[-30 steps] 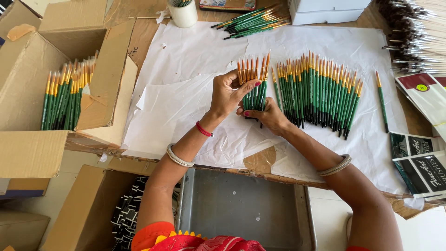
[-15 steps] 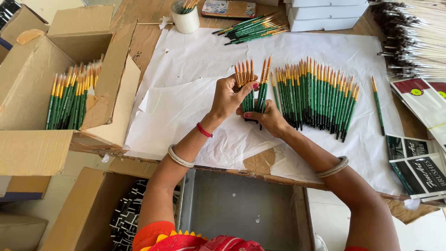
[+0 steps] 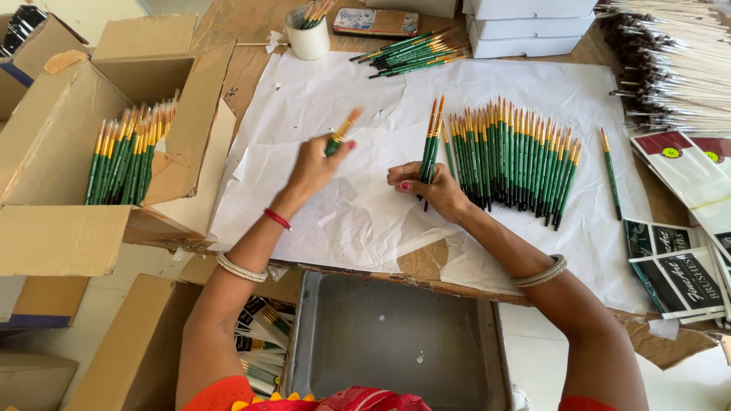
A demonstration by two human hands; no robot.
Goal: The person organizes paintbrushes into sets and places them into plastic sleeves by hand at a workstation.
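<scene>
My left hand [image 3: 314,166] grips a small bunch of green-handled paintbrushes [image 3: 340,133] with orange tips, lifted over the white paper [image 3: 320,99] and blurred by motion. My right hand [image 3: 426,187] holds a few green brushes [image 3: 431,141] upright against the paper, just left of a long row of the same brushes [image 3: 518,156] laid side by side. One single brush [image 3: 611,171] lies apart to the right of the row.
An open cardboard box [image 3: 122,156] at left holds several green brushes. A white cup [image 3: 308,34], a loose brush pile [image 3: 411,52], white boxes [image 3: 529,27], bare-handled brushes [image 3: 670,68] and printed packets [image 3: 678,266] ring the paper. A metal tray [image 3: 396,342] sits below the table edge.
My hands have parted: the left hand swung left with some of the brushes, while the right hand stayed near the row holding the others.
</scene>
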